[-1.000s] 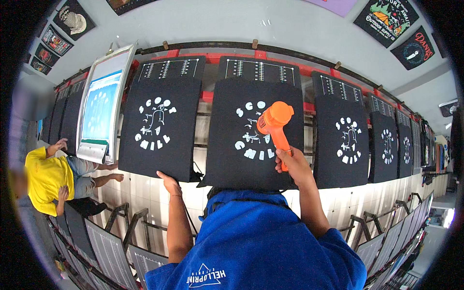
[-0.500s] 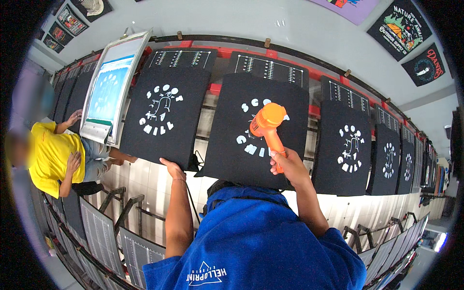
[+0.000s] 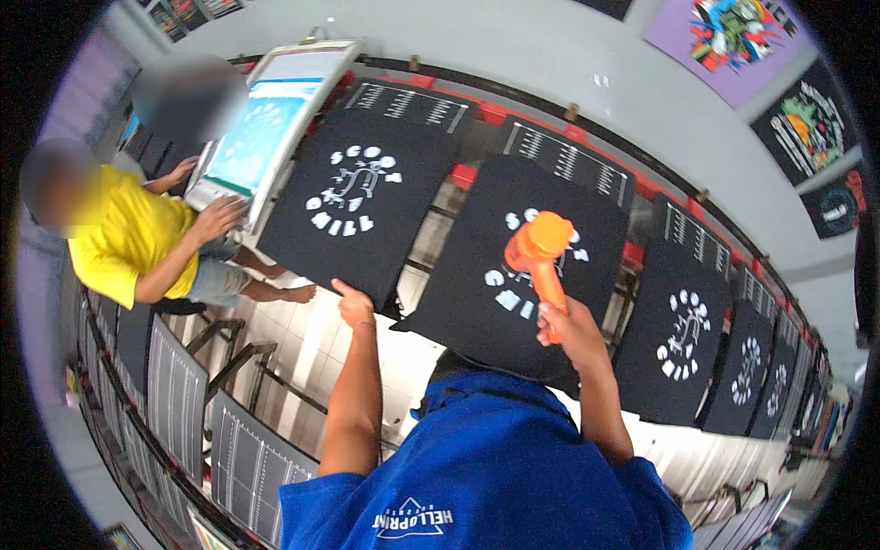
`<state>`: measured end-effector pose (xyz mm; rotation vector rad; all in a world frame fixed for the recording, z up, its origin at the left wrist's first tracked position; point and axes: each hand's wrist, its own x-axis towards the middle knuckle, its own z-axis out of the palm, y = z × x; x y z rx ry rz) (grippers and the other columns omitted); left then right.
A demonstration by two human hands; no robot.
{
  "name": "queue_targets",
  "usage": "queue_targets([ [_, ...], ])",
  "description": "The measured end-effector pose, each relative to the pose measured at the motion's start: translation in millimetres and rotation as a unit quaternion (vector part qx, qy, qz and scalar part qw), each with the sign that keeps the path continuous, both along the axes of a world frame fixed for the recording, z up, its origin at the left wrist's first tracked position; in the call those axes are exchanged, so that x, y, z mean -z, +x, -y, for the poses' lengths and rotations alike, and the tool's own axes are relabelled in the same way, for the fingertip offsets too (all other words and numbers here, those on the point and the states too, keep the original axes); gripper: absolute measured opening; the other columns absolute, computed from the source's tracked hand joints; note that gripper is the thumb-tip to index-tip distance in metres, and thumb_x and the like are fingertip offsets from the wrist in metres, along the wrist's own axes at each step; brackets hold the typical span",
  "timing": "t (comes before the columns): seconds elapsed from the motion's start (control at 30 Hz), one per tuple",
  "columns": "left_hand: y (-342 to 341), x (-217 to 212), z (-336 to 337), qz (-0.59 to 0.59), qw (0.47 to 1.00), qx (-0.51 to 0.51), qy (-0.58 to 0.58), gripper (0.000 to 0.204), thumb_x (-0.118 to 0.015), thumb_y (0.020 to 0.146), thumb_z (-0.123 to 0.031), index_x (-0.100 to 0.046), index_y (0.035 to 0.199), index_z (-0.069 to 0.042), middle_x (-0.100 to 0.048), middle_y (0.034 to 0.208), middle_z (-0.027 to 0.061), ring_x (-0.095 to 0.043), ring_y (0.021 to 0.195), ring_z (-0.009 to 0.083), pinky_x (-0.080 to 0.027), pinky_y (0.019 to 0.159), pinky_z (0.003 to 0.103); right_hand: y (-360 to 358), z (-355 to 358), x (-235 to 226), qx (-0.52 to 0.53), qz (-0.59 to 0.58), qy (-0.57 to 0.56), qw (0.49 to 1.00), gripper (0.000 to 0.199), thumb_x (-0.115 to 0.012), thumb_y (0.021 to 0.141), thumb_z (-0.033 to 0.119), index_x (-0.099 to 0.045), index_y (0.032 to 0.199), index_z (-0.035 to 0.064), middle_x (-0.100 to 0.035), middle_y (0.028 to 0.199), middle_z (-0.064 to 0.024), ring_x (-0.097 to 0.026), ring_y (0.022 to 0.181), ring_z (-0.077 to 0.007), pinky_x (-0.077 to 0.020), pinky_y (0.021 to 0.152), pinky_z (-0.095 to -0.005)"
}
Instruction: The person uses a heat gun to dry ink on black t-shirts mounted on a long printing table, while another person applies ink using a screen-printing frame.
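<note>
An orange handheld dryer (image 3: 539, 240) is gripped by its handle in my right hand (image 3: 575, 332). Its round head hangs over the white print on a black shirt (image 3: 467, 275) stretched flat on a board, hiding part of the lettering and drawing. To the left lies another black shirt (image 3: 298, 225) with a white ring-shaped print (image 3: 341, 223). My left hand (image 3: 356, 304) is at that shirt's near edge, holding nothing that I can see. One finger stretches out along the cloth; the others are partly hidden.
At the left, a person in yellow (image 3: 137, 238) has both hands at a tilted printing screen (image 3: 302, 69). More printed black shirts (image 3: 665, 394) line the boards rightward. Behind them runs a dark rail (image 3: 513, 96). Grey boards (image 3: 257, 458) stand on a lower-left rack (image 3: 220, 367).
The whole view has tilted and shifted, with the boards now sloping down to the right. The person in yellow has brought a hand to the screen's near edge. My right hand still grips the dryer.
</note>
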<state>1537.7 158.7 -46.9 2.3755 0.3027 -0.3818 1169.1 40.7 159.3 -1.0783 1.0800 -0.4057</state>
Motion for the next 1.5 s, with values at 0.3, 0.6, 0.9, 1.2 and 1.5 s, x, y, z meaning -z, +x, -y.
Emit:
queue_targets([
  [0.3,-9,-27,7,-0.024,0.999,-0.027,0.003,0.097,-0.015,0.092,-0.066,-0.062,0.097,0.019,-0.061,0.102,0.0347,-0.059,0.104,0.0435,-0.042,0.096,0.043,-10,-2,-15,0.007,-0.043,-0.004,0.999,0.027,-0.057,0.092,0.026,-0.055,0.101,0.001,-0.056,0.075,-0.0045,-0.057,0.059,-0.013,-0.0476,0.053,-0.0261],
  [0.6,-10,-28,5,-0.027,0.999,-0.021,0.008,0.095,-0.016,0.092,-0.065,-0.063,0.097,0.018,-0.062,0.102,0.0346,-0.059,0.103,0.0441,-0.042,0.095,0.045,-25,-4,-19,0.038,-0.055,-0.018,0.998,0.023,-0.058,0.091,0.023,-0.055,0.099,0.0009,-0.056,0.073,-0.0034,-0.056,0.057,-0.0121,-0.0482,0.053,-0.0264],
  [0.9,-8,-26,1,-0.024,0.999,0.003,0.02,0.094,-0.014,0.092,-0.064,-0.065,0.097,0.015,-0.062,0.103,0.0325,-0.058,0.104,0.0441,-0.042,0.095,0.046,-37,-17,-22,0.045,-0.034,-0.052,0.997,0.019,-0.056,0.092,0.021,-0.053,0.096,0.0018,-0.052,0.071,-0.0028,-0.053,0.055,-0.0123,-0.0458,0.049,-0.0279],
  [1.2,-10,-45,-3,-0.063,0.998,-0.021,0.004,0.088,-0.018,0.092,-0.063,-0.066,0.1,0.01,-0.062,0.107,0.031,-0.058,0.107,0.0422,-0.042,0.096,0.045,-52,-20,-13,0.057,-0.014,-0.088,0.994,0.022,-0.057,0.092,0.02,-0.051,0.097,0.0001,-0.052,0.066,-0.0039,-0.052,0.05,-0.0132,-0.0454,0.046,-0.0267],
  [1.5,-3,-24,2,-0.061,0.998,-0.013,0.018,0.087,-0.019,0.092,-0.065,-0.066,0.104,0.008,-0.062,0.111,0.0275,-0.058,0.109,0.0401,-0.042,0.097,0.045,-58,-17,-13,0.015,-0.008,-0.107,0.994,0.035,-0.057,0.093,0.029,-0.052,0.109,-0.0024,-0.053,0.068,-0.0049,-0.052,0.05,-0.0128,-0.0459,0.046,-0.0264],
])
